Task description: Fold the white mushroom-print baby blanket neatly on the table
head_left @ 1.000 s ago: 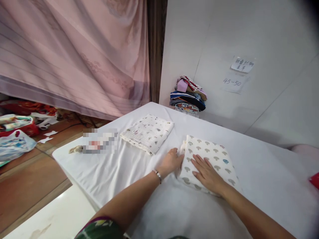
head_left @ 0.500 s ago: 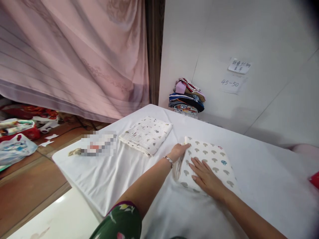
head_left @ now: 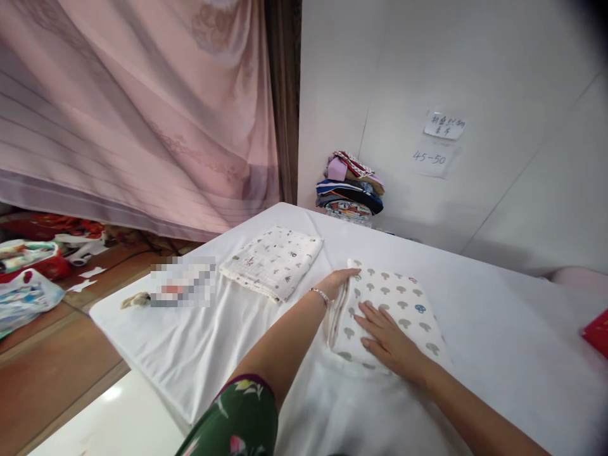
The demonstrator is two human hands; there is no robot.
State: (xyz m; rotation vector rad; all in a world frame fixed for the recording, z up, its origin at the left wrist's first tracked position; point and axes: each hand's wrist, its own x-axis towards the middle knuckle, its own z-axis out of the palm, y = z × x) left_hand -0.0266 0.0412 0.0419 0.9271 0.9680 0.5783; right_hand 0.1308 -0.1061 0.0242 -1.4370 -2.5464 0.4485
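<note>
The right hand (head_left: 384,339) is pressing flat and open on the folded cloth (head_left: 406,303); the left hand (head_left: 338,280) is resting open-fingered at its ten o'clock corner.

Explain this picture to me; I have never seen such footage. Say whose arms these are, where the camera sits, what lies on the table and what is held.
There is no machine here. A person works with two bare hands, and the single camera sits on that person's head, looking forward and down, so the arms reach in from the bottom edge. The table is covered with a white sheet. On it lies a folded white cloth printed with grey mushrooms. The right hand presses flat on it, fingers spread. The left hand rests at the cloth's far left corner; whether it grips the edge is hard to tell. Further left lies a second folded white cloth with small prints, which nobody touches. Against the wall sits a pile of colourful folded clothes, with paper notes above.
</note>
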